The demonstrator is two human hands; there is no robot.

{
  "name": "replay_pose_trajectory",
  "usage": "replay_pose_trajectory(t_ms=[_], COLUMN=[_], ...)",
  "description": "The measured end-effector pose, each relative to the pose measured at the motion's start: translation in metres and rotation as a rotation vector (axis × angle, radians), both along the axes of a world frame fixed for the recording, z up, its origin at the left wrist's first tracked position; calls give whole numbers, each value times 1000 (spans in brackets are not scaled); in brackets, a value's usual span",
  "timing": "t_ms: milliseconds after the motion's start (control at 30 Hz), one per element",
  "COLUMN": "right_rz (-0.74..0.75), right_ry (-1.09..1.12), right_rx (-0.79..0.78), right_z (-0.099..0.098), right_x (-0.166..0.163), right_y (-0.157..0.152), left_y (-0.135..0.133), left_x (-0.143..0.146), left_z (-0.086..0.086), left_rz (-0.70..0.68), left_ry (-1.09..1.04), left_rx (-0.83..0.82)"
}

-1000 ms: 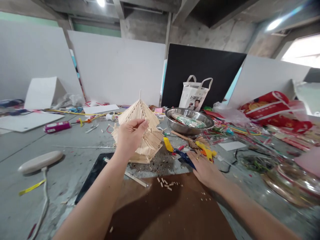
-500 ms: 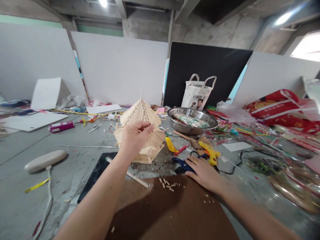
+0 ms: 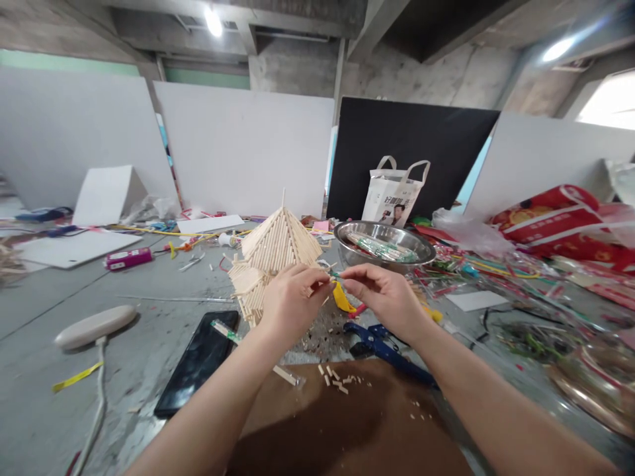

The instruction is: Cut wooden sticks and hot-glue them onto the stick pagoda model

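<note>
A model tower of pale wooden sticks [image 3: 280, 239], with tiered roofs and a thin spike on top, stands in front of me. My left hand [image 3: 296, 301] is closed in a pinch and hides the model's lower right part. Just right of it, my right hand [image 3: 384, 301] is pinched too, fingertips facing the left ones. A small greenish piece shows between the fingertips, too small to name. Below my right hand lies a blue plier-like tool [image 3: 380, 344]. Short cut stick pieces [image 3: 335, 378] lie on a brown board [image 3: 307, 423] nearer me.
A steel bowl [image 3: 424, 248] with wrapped chopsticks stands behind my right hand. A black phone [image 3: 198, 363] and a wrapped chopstick [image 3: 286, 375] lie near my left forearm. A white corded device [image 3: 96, 326] is at left. Plastic clutter and a red bag [image 3: 570, 215] fill the right.
My right hand has left the blue tool and risen to my left hand. The left hand has moved right and down from the model's front. The view has tilted up slightly.
</note>
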State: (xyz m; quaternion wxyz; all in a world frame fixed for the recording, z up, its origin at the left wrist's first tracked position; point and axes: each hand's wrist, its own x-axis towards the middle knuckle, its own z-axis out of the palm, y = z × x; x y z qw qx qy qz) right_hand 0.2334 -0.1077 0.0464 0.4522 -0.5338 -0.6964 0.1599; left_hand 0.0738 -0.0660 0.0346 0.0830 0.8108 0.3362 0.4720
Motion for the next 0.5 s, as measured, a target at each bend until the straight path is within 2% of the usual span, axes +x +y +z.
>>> replay_pose_trajectory(t_ms=[167, 500], right_rz=[61, 52], right_ry=[-87, -156], right_rx=[24, 56], right_z=[9, 7], right_x=[-13, -12], right_y=[4, -2], left_y=[-2, -1], left_x=[3, 0], left_z=[-4, -3], left_rz=[-14, -109], left_ry=[42, 84], left_rx=[82, 41])
